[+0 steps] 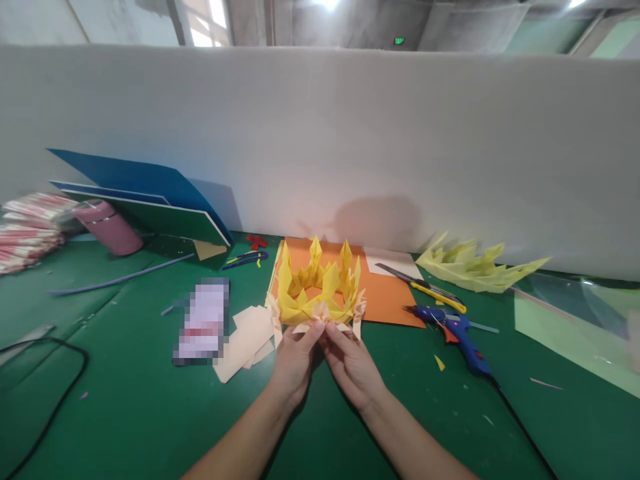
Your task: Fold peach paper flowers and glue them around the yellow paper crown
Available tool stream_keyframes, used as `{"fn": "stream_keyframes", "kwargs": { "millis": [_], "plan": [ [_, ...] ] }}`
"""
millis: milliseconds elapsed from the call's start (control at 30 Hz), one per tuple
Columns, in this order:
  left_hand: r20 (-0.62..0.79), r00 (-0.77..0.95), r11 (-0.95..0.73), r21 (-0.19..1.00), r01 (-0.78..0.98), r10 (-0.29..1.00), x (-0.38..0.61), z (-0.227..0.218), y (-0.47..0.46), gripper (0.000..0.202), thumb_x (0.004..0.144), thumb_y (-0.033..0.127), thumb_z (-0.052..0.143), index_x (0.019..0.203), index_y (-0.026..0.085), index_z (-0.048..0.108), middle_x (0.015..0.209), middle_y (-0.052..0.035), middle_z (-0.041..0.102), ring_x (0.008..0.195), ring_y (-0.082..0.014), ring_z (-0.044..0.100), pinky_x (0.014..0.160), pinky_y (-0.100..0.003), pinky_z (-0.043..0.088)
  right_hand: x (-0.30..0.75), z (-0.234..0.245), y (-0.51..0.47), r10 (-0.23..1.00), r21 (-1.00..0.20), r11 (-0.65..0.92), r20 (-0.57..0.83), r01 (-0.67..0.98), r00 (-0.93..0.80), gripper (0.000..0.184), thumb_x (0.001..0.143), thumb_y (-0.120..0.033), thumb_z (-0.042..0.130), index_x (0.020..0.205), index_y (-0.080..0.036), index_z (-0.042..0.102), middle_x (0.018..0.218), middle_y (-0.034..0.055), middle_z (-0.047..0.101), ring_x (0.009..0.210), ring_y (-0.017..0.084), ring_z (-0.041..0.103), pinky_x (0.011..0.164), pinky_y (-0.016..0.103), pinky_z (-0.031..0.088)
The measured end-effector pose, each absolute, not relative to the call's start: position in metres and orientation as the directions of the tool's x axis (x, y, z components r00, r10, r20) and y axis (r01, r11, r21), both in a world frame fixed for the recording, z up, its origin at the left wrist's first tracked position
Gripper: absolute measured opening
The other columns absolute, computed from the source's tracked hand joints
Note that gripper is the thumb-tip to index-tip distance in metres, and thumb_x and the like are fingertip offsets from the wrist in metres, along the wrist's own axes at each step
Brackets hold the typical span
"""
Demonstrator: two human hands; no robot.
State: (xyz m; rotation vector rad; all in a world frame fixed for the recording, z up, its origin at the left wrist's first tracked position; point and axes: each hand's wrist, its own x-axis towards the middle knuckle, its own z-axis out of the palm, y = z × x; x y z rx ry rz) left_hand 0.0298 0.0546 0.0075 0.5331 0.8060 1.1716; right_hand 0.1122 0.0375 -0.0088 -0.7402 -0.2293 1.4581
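A folded yellow paper crown (pixel 320 287) with tall points stands in front of me at the middle of the table. Pale pink paper pieces, shaped like flowers, sit along its lower edge at both sides and at the front. My left hand (pixel 299 353) and my right hand (pixel 347 357) meet at the front pale pink paper flower (pixel 321 312), pinching its lower part between thumbs and fingers. Most fingertips are hidden behind the paper. Orange paper (pixel 393 300) lies beneath and behind the crown.
At right lie a box cutter (pixel 437 295), a blue hot glue gun (pixel 457 333) with its cord, and a pale yellow paper crown (pixel 477 267). Pale paper sheets (pixel 245 347) and a blurred-out phone-like object (pixel 205 317) are at left. Farther left lean blue boards (pixel 145 177) beside a pink bottle (pixel 110 227).
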Motion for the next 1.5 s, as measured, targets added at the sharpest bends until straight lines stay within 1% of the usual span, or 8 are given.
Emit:
{"fn": "stream_keyframes", "kwargs": {
  "millis": [167,467,767,933,1133,1267,1367,1500],
  "plan": [
    [-0.279,0.173,0.326,0.731,-0.599,0.945,0.0294,0.0059,0.0550,0.034,0.052,0.031,0.082,0.079,0.014,0.069,0.082,-0.0079,0.074,0.086,-0.0238,0.068,0.090,-0.040,0.047,0.1117,-0.0044,0.0366,0.940,-0.572,-0.070,-0.311,-0.817,0.137,0.024,0.048,-0.022,0.086,0.065,-0.019,0.068,0.071,-0.0017,0.071,0.076,0.014,0.065,0.081,0.027,0.051],
    [-0.264,0.178,0.317,0.748,-0.583,0.948,0.0287,0.0050,0.0540,0.031,0.053,0.033,0.081,0.074,0.013,0.069,0.079,-0.0075,0.074,0.083,-0.0237,0.068,0.088,-0.039,0.047,0.1095,-0.0002,0.0361,0.926,-0.551,-0.068,-0.346,-0.832,0.153,0.029,0.041,-0.022,0.088,0.063,-0.019,0.069,0.067,-0.0029,0.070,0.073,0.012,0.064,0.076,0.023,0.052],
    [-0.279,0.165,0.322,0.748,-0.580,0.946,0.0280,0.0030,0.0554,0.033,0.055,0.030,0.081,0.081,0.014,0.069,0.085,-0.0080,0.074,0.090,-0.0246,0.066,0.091,-0.039,0.045,0.1101,-0.0050,0.0375,0.939,-0.552,-0.046,-0.309,-0.832,0.153,0.029,0.047,-0.023,0.087,0.069,-0.018,0.070,0.073,-0.0011,0.072,0.078,0.014,0.065,0.081,0.026,0.051],
    [-0.302,0.124,0.318,0.761,-0.565,0.945,0.0278,0.0019,0.0559,0.038,0.052,0.031,0.082,0.082,0.013,0.068,0.083,-0.0076,0.073,0.087,-0.0240,0.067,0.090,-0.039,0.045,0.1093,-0.0072,0.0377,0.949,-0.562,-0.034,-0.277,-0.826,0.150,0.024,0.051,-0.023,0.085,0.068,-0.018,0.069,0.074,-0.0003,0.072,0.081,0.016,0.065,0.084,0.029,0.051],
    [-0.303,0.118,0.311,0.738,-0.599,0.946,0.0284,0.0023,0.0549,0.046,0.054,0.028,0.082,0.096,0.016,0.065,0.087,-0.0062,0.074,0.087,-0.0221,0.067,0.090,-0.037,0.046,0.1092,-0.0084,0.0374,0.940,-0.559,-0.043,-0.303,-0.828,0.155,0.028,0.049,-0.023,0.086,0.072,-0.018,0.070,0.078,-0.0004,0.072,0.082,0.015,0.065,0.083,0.028,0.051],
    [-0.296,0.115,0.302,0.734,-0.608,0.948,0.0286,0.0041,0.0546,0.050,0.055,0.026,0.081,0.102,0.018,0.063,0.092,-0.0064,0.074,0.092,-0.0226,0.067,0.094,-0.037,0.045,0.1096,-0.0088,0.0377,0.945,-0.569,-0.033,-0.286,-0.822,0.160,0.029,0.051,-0.023,0.085,0.074,-0.018,0.070,0.077,-0.0001,0.072,0.081,0.016,0.065,0.083,0.029,0.051],
    [-0.297,0.113,0.303,0.738,-0.603,0.948,0.0289,0.0056,0.0547,0.051,0.055,0.026,0.080,0.102,0.018,0.063,0.091,-0.0061,0.074,0.092,-0.0225,0.067,0.095,-0.037,0.044,0.1097,-0.0095,0.0379,0.949,-0.567,-0.021,-0.270,-0.823,0.162,0.027,0.053,-0.022,0.084,0.075,-0.018,0.069,0.077,0.0001,0.072,0.082,0.016,0.066,0.083,0.030,0.051],
    [-0.322,0.112,0.323,0.739,-0.591,0.940,0.0295,0.0062,0.0548,0.046,0.055,0.024,0.080,0.097,0.017,0.063,0.087,-0.0063,0.074,0.092,-0.0231,0.067,0.094,-0.038,0.045,0.1099,-0.0090,0.0377,0.948,-0.577,-0.025,-0.272,-0.816,0.163,0.026,0.053,-0.023,0.084,0.074,-0.018,0.070,0.079,0.0009,0.073,0.081,0.016,0.066,0.082,0.028,0.051]
  ]
}}
